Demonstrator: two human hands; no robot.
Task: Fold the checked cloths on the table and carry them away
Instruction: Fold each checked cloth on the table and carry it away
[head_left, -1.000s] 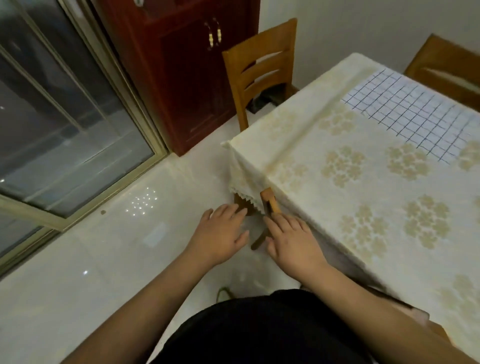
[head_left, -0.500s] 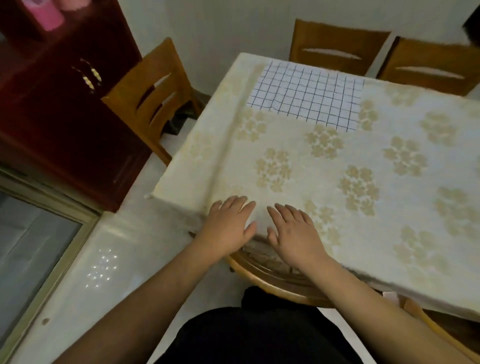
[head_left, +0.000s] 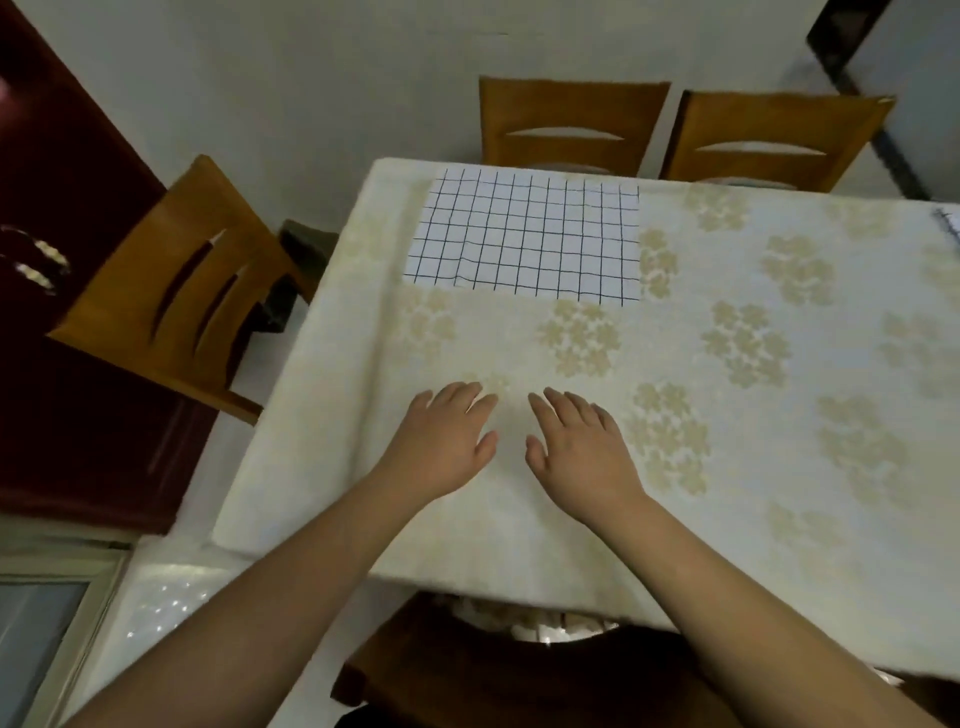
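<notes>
the bench, draped in a pale tablecloth with gold flower clusters, fills most of our view. around it stand three wooden chairs: one at the left end, angled away, and two pushed in along the far side. a dark red cabinet sits to the left by the wall.

the checked cloth, white with a dark grid, lies flat and spread open at the far left corner of the bench, well apart from us, with one small ripple near its front edge. a sliver of what may be a second checked piece shows at the right edge of the view; too little of it is visible to be sure.

our left hand and right hand are side by side, palms down near the front edge of the bench, fingers loosely spread and gripping nothing. we cannot tell if they rest on the tablecloth or hover just above it.

we judge that folding has not begun: the cloth is unfolded and untouched, so the step in hand is the reach. the next move calls for leaning forward and to the left, pinching the two near corners of the checked cloth, one in each hand, and bringing them over to the far edge so the grid lines meet squarely.
</notes>
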